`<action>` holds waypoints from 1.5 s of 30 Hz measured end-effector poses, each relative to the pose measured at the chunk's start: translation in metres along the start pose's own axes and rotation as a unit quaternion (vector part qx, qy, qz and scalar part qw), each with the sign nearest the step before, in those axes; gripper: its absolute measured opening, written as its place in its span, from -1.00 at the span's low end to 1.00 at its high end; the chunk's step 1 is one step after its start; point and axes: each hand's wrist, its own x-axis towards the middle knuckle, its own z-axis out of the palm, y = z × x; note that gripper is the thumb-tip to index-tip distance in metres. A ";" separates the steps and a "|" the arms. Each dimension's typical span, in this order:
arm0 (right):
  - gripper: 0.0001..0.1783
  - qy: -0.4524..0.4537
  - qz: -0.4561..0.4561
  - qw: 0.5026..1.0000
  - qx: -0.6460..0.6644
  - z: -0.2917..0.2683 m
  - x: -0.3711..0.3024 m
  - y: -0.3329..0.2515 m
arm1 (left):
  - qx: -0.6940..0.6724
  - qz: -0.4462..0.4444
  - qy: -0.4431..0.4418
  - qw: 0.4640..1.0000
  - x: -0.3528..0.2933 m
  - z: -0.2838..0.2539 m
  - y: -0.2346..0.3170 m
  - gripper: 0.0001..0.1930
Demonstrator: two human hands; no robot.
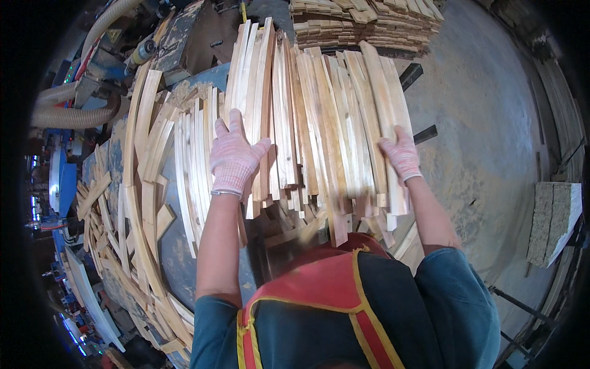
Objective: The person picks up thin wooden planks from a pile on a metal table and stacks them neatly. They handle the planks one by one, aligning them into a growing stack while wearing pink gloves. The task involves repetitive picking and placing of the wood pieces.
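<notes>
A broad row of pale wooden strips (326, 117) lies side by side in front of me, their near ends uneven. My left hand (236, 154), in a pink-white knit glove, rests on the strips toward the row's left side, fingers spread and thumb out to the right. At the right edge my right hand (402, 154), gloved the same way, holds the outermost strip (388, 98), its thumb over the top; some of its fingers are hidden. Several near strip ends are blurred, close to my red apron (307, 283).
Loose wooden strips (144, 234) lie in a jumble on the blue-grey table (178, 227) at left. Beyond are stacked wood pieces (369, 31). Dark metal bars (424, 134) jut out at right. Ribbed hoses (74, 115) and machinery stand at far left.
</notes>
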 end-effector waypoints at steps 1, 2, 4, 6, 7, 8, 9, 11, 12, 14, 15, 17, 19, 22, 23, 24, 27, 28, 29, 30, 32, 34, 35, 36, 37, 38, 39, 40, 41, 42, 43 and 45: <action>0.07 -0.008 -0.004 0.997 -0.075 0.013 -0.007 -0.009 | 0.000 0.000 -0.001 1.000 0.000 -0.001 0.002 0.14; 0.10 -0.017 -0.013 0.989 -0.149 0.016 -0.016 -0.036 | -0.004 0.001 -0.006 1.000 -0.001 -0.004 0.002 0.13; 0.14 -0.068 0.039 0.985 -0.150 0.010 -0.003 -0.052 | -0.009 0.001 -0.012 1.000 -0.005 -0.012 0.002 0.13; 0.16 -0.086 0.059 0.994 -0.038 -0.001 0.001 -0.067 | -0.039 0.001 0.000 0.999 -0.002 -0.011 -0.005 0.13; 0.15 -0.109 0.076 0.981 0.142 -0.002 -0.001 -0.060 | -0.059 0.005 0.007 0.998 0.001 -0.008 -0.013 0.13; 0.14 -0.130 0.097 0.934 0.318 -0.002 -0.007 -0.060 | -0.078 0.014 0.012 0.997 0.003 -0.006 -0.016 0.14; 0.11 -0.134 0.130 0.887 0.421 0.005 -0.008 -0.065 | -0.086 0.012 0.014 0.996 0.007 -0.006 -0.017 0.15; 0.11 -0.166 0.079 0.855 0.485 0.013 -0.015 -0.094 | -0.084 -0.006 0.012 0.996 0.005 -0.010 -0.017 0.15; 0.11 -0.181 0.051 0.836 0.515 0.012 -0.023 -0.120 | -0.085 -0.015 0.013 0.996 0.002 -0.015 -0.016 0.14; 0.13 -0.227 0.069 0.786 0.571 0.027 -0.032 -0.161 | -0.088 -0.019 0.015 0.996 0.000 -0.015 -0.017 0.12; 0.13 -0.237 0.045 0.781 0.576 0.034 -0.035 -0.181 | -0.087 -0.018 0.015 0.996 0.001 -0.014 -0.014 0.12; 0.14 -0.269 0.014 0.773 0.574 0.052 -0.039 -0.210 | -0.083 -0.022 0.000 0.996 -0.001 -0.018 -0.011 0.11; 0.17 -0.292 -0.037 0.846 0.445 0.061 -0.037 -0.229 | -0.090 0.000 0.016 0.996 0.002 -0.011 -0.015 0.09; 0.27 -0.399 -0.111 0.908 0.059 0.059 -0.027 -0.253 | -0.215 0.072 0.031 0.973 0.016 0.009 -0.052 0.06; 0.28 -0.402 -0.124 0.907 -0.008 0.061 -0.026 -0.253 | -0.295 0.100 0.027 0.950 0.017 0.005 -0.057 0.07; 0.29 -0.402 -0.140 0.902 -0.072 0.061 -0.023 -0.254 | -0.372 0.128 0.025 0.919 0.017 0.002 -0.059 0.07; 0.34 -0.314 -0.124 0.941 -0.013 0.062 -0.031 -0.258 | -0.286 0.018 -0.031 0.958 0.009 -0.002 -0.054 0.14; 0.35 -0.323 -0.129 0.937 -0.011 0.056 -0.032 -0.267 | -0.277 -0.001 -0.046 0.960 0.007 -0.002 -0.052 0.15; 0.37 -0.332 -0.131 0.934 -0.008 0.047 -0.038 -0.280 | -0.241 -0.007 -0.041 0.970 0.009 -0.001 -0.050 0.19; 0.40 -0.341 -0.128 0.931 -0.004 0.044 -0.042 -0.283 | -0.234 -0.006 -0.043 0.971 0.011 0.000 -0.049 0.20; 0.39 -0.321 -0.132 0.937 -0.036 0.052 -0.046 -0.286 | -0.219 -0.006 -0.045 0.975 0.013 -0.002 -0.048 0.22; 0.39 -0.309 -0.150 0.938 -0.042 0.058 -0.041 -0.278 | -0.201 -0.012 -0.046 0.978 0.013 -0.001 -0.044 0.23; 0.39 -0.306 -0.167 0.937 -0.031 0.061 -0.038 -0.273 | -0.194 -0.011 -0.041 0.980 0.013 -0.002 -0.043 0.23; 0.39 -0.303 -0.184 0.935 -0.020 0.062 -0.033 -0.269 | -0.187 -0.010 -0.037 0.982 0.013 -0.003 -0.042 0.23; 0.23 -0.318 -0.168 0.931 -0.061 0.059 -0.025 -0.266 | -0.183 -0.008 -0.038 0.982 0.014 -0.003 -0.041 0.21; 0.15 -0.331 -0.156 0.931 0.010 0.054 -0.024 -0.263 | -0.195 -0.018 -0.049 0.979 0.012 -0.007 -0.043 0.20; 0.08 -0.344 -0.142 0.925 0.079 0.046 -0.024 -0.254 | -0.208 -0.029 -0.060 0.976 0.008 -0.013 -0.045 0.19; 0.02 -0.356 -0.128 0.914 0.147 0.040 -0.023 -0.245 | -0.222 -0.041 -0.071 0.972 0.004 -0.018 -0.048 0.17; -0.04 -0.324 -0.111 0.920 0.188 0.043 -0.021 -0.224 | -0.223 -0.042 -0.057 0.972 0.000 -0.022 -0.050 0.16; -0.10 -0.293 -0.093 0.924 0.228 0.056 -0.019 -0.194 | -0.225 -0.044 -0.043 0.972 -0.005 -0.024 -0.053 0.14; -0.14 -0.266 -0.077 0.923 0.267 0.068 -0.021 -0.175 | -0.226 -0.053 -0.028 0.972 -0.011 -0.023 -0.060 0.12; -0.02 -0.292 -0.047 0.885 0.359 0.075 -0.038 -0.161 | -0.253 -0.043 0.017 0.966 -0.026 -0.006 -0.084 0.10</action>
